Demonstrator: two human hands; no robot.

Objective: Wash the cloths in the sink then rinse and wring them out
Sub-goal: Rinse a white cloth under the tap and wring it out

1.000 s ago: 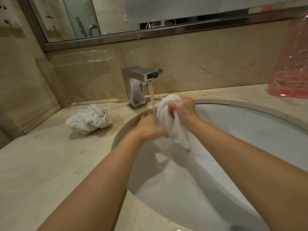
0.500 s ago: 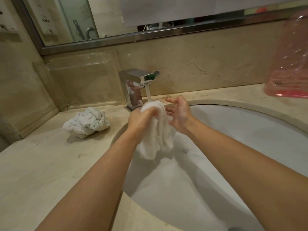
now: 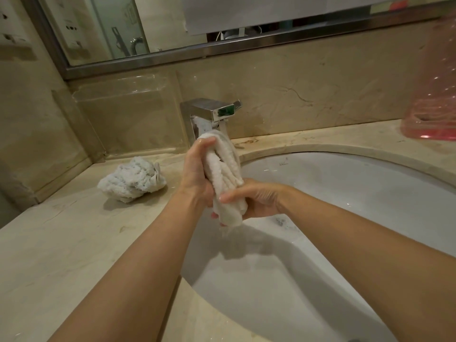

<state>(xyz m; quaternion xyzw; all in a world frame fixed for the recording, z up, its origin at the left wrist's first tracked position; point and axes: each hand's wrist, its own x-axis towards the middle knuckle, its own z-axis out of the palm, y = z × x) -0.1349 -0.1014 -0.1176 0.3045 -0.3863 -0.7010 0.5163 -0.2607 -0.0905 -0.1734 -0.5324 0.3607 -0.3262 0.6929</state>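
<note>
Marble, beige and veined, makes up the counter (image 3: 61, 255) that runs from the near left to the far right, with a matching splashback behind it. Set into it on the right is the white oval sink (image 3: 345, 193), its wet bowl taking up most of the near right. Along the far wall hangs a mirror (image 3: 98, 28) in a steel frame. At the far right edge a pink translucent plastic container (image 3: 431, 95) stands on the counter. A square chrome tap (image 3: 209, 114) rises at the far rim of the sink.

On the counter left of the tap lies a crumpled white cloth (image 3: 132, 180), bunched into a lump, well apart from the hands.

Over the far left part of the sink, just in front of the tap, both hands hold a second white cloth (image 3: 225, 174), gathered into a long upright roll. The left hand (image 3: 197, 174) grips its upper part, fingers wrapped round the top. The right hand (image 3: 254, 201) is curled round its lower part, close against the left. The cloth's bottom end hangs just below the hands, above the bowl.
</note>
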